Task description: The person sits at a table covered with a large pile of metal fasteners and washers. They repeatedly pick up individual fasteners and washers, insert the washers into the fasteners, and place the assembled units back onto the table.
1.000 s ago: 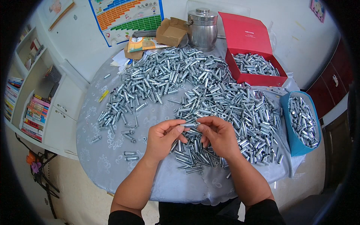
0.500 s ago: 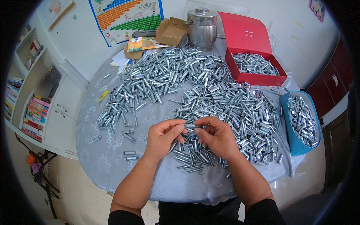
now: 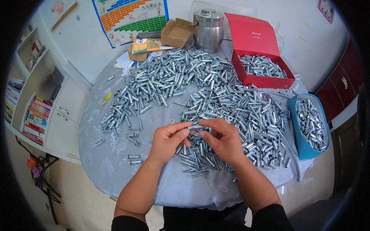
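Note:
My left hand [image 3: 169, 139] and my right hand [image 3: 220, 139] meet above the near part of a round table [image 3: 115, 169] draped in a pale blue patterned cloth. Between their fingertips they pinch one small silver metal sleeve [image 3: 195, 127], held level. Under and around the hands lies a big heap of the same silver metal sleeves [image 3: 216, 96], spread across most of the table. A few loose sleeves [image 3: 134, 159] lie apart to the left of my left wrist.
A red box [image 3: 266, 79] with its lid up holds more sleeves at the back right. A blue bin [image 3: 304, 148] full of sleeves stands at the right edge. A steel pot [image 3: 208, 30], a cardboard box [image 3: 176, 34] and booklets sit at the back. Shelves with books stand left.
Both hands have stayed in the same spot; only the fingers have shifted slightly around the sleeve held between them.

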`<state>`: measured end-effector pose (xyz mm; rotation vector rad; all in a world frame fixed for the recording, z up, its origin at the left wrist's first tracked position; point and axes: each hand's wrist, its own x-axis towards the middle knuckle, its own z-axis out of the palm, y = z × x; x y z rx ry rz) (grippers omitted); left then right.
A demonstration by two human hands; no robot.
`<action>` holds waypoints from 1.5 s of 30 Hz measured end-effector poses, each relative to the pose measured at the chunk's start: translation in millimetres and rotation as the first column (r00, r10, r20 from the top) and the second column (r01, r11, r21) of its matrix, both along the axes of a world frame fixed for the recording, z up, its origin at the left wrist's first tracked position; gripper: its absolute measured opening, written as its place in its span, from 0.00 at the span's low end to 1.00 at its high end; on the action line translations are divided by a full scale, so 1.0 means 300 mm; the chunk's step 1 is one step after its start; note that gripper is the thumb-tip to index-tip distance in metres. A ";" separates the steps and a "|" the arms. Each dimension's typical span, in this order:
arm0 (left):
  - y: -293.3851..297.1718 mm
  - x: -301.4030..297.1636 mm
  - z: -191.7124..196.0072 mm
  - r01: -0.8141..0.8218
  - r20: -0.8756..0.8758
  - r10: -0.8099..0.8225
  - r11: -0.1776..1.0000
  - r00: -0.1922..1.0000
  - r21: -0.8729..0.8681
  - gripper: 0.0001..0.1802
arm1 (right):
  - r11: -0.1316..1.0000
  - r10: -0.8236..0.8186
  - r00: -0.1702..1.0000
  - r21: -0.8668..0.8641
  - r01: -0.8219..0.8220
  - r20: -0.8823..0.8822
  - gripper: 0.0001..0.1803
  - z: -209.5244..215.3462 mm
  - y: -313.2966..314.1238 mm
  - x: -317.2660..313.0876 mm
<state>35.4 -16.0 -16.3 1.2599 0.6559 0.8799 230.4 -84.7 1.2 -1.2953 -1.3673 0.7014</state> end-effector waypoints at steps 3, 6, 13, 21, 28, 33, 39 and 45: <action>0.001 -0.003 -0.008 0.023 -0.007 -0.023 1.000 1.000 0.018 0.15 | 0.999 0.023 1.000 -0.037 -0.023 0.017 0.13 0.002 -0.002 0.000; -0.006 0.003 -0.004 0.003 -0.030 -0.002 1.000 1.000 0.020 0.15 | 0.999 0.007 1.000 -0.053 -0.006 0.030 0.11 -0.009 0.003 0.000; 0.017 -0.009 0.010 -0.120 -0.041 0.119 0.993 0.992 -0.025 0.12 | 0.970 -0.104 0.968 -0.237 0.049 -0.228 0.09 -0.005 0.009 0.019; 0.006 0.006 -0.011 -0.161 -0.136 0.179 0.978 0.974 0.132 0.09 | 0.987 -0.154 0.986 -0.053 0.151 -0.070 0.08 -0.043 0.022 0.017; 0.006 -0.009 -0.021 -0.162 -0.295 0.273 0.922 0.916 0.350 0.09 | 0.979 -0.203 0.977 0.020 0.204 -0.058 0.08 -0.019 0.015 0.006; 0.006 0.000 0.009 -0.159 -0.275 0.386 0.788 0.881 0.595 0.09 | 0.971 -0.229 0.972 0.053 0.231 -0.043 0.10 -0.030 0.021 0.015; 0.057 -0.045 -0.012 -0.193 -0.378 0.677 0.609 0.632 0.769 0.16 | 0.978 -0.203 0.977 0.030 0.205 -0.059 0.11 -0.030 0.020 0.014; 0.068 -0.073 0.013 -0.031 -0.620 0.624 0.716 0.475 0.697 0.25 | 0.983 -0.183 0.982 0.013 0.184 -0.053 0.10 -0.029 0.021 0.004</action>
